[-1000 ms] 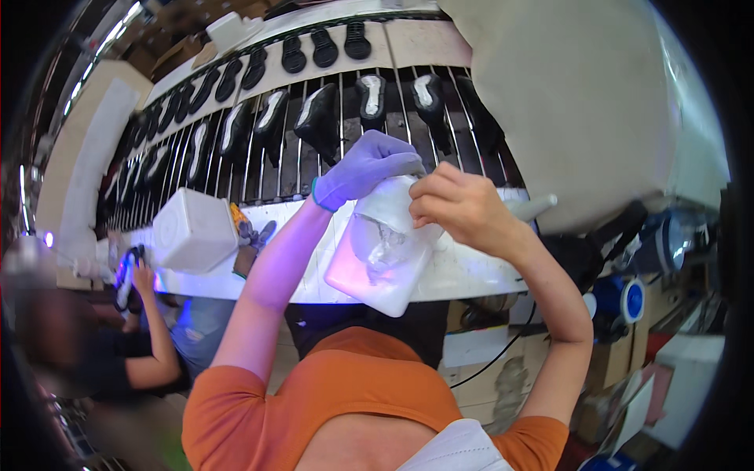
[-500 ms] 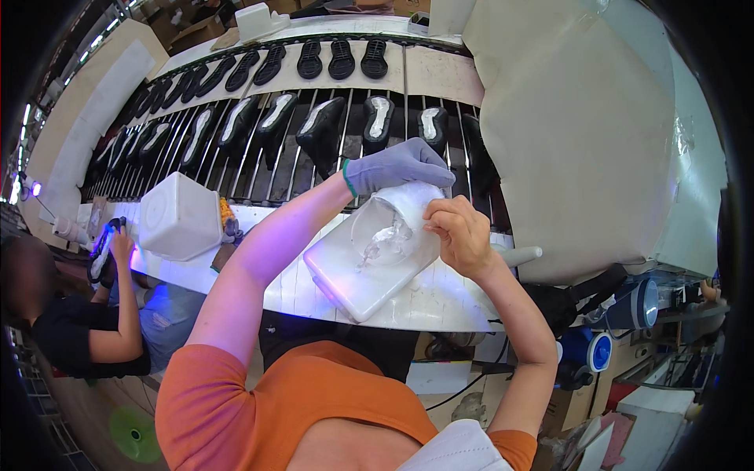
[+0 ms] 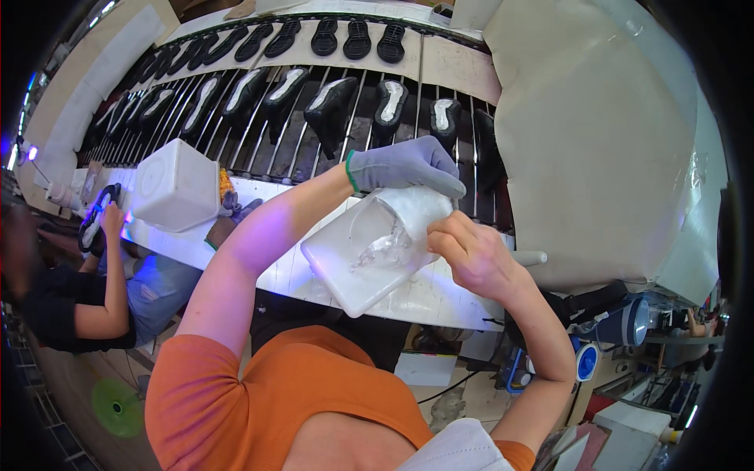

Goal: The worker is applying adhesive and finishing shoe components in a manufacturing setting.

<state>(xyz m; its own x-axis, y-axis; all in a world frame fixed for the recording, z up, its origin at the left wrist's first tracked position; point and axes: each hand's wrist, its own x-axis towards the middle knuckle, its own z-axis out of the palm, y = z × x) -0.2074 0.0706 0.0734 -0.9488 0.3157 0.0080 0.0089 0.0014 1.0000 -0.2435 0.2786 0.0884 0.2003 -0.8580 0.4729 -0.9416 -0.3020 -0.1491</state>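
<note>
My left hand (image 3: 412, 166), in a grey glove with a green cuff, is closed over the far edge of a white plastic container (image 3: 345, 271). The container is tilted above the white bench. Across its upper part lies a crumpled, glossy, translucent white film (image 3: 420, 210). My bare right hand (image 3: 471, 255) pinches at the right edge of this film, with thumb and fingers together. The fingertips partly hide the spot they grip. I cannot tell whether the film is stuck to the container there.
Beyond the bench, black shoe uppers (image 3: 330, 106) with white undersides lie on a roller rack (image 3: 290, 161). Black soles (image 3: 357, 39) line a shelf behind. An upturned white tub (image 3: 174, 192) stands left, near a co-worker's hand (image 3: 114, 220) holding a shoe. A beige panel (image 3: 589, 149) rises right.
The view has shifted slightly. My right hand has moved a little lower and right, its wrist turned. The container's tilt has changed a little; my left hand keeps its grip.
</note>
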